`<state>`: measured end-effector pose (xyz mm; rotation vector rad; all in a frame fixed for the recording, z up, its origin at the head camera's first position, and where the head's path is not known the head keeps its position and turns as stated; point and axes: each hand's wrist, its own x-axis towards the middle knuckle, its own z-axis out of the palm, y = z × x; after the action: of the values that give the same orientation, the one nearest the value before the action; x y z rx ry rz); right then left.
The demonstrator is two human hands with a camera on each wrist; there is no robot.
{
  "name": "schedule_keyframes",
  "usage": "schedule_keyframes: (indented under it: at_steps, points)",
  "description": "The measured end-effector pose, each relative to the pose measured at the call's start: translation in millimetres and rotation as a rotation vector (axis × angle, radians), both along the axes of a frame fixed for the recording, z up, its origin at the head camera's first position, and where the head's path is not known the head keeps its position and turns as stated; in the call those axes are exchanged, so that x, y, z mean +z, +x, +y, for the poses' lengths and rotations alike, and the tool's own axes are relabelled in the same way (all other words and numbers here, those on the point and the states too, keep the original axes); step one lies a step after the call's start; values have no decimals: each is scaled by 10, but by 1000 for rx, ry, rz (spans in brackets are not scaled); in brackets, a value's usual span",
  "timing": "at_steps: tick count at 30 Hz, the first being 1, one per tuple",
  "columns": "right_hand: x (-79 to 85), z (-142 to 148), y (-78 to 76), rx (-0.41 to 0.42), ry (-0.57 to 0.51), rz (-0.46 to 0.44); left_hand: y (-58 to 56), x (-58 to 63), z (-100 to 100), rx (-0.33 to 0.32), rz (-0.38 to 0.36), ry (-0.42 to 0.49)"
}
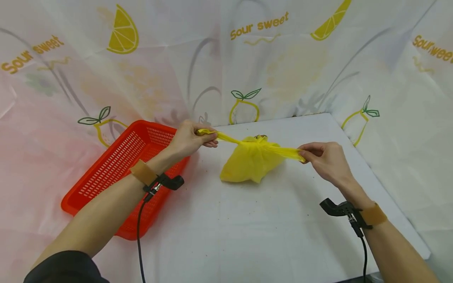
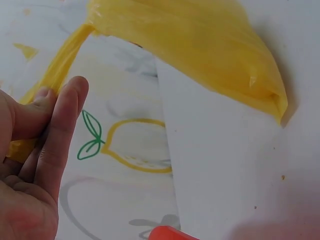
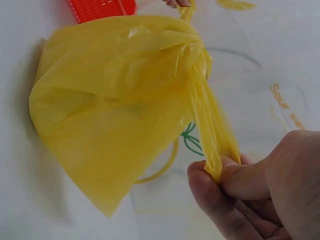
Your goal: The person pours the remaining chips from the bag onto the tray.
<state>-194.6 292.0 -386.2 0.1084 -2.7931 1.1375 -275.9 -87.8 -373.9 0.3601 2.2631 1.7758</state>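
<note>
A yellow plastic bag (image 1: 251, 163), bulging with contents mostly hidden inside, sits on the white table. Its two handles stretch out to either side from a gathered top. My left hand (image 1: 189, 137) pinches the left handle between thumb and fingers; in the left wrist view that handle (image 2: 65, 57) runs taut from the bag to the thumb. At the other side, my right hand (image 1: 327, 161) pinches the end of the right handle (image 3: 212, 120) between thumb and forefinger. A small dark bit of something shows at the bag's top opening, behind the gathered plastic.
A red plastic basket (image 1: 106, 179) with perforated walls stands left of the bag, beneath my left forearm. The white table (image 1: 247, 228) carries scattered small crumbs. Behind it hangs a white cloth (image 1: 198, 59) printed with lemons. Cables trail from both wrist cameras.
</note>
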Motion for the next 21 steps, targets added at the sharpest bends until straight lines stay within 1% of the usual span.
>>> schedule_keyframes:
  at_steps: [4, 11, 15, 18, 20, 21]
  points:
    - [-1, 18, -18, 2, 23, 7, 3, -10, -44, 31, -5, -26]
    - [-7, -30, -51, 17, 39, 41, 13, -53, -88, 54, -13, -44]
    - [14, -81, -91, 23, 60, 79, 26, -64, -94, 72, 20, -41]
    - [25, -119, -130, 25, 69, 113, 28, -68, -90, 78, 49, -22]
    - [24, -144, -141, 21, 67, 137, 27, -72, -81, 79, 74, -33]
    - [23, -158, -140, 21, 59, 149, 30, -73, -77, 80, 93, -54]
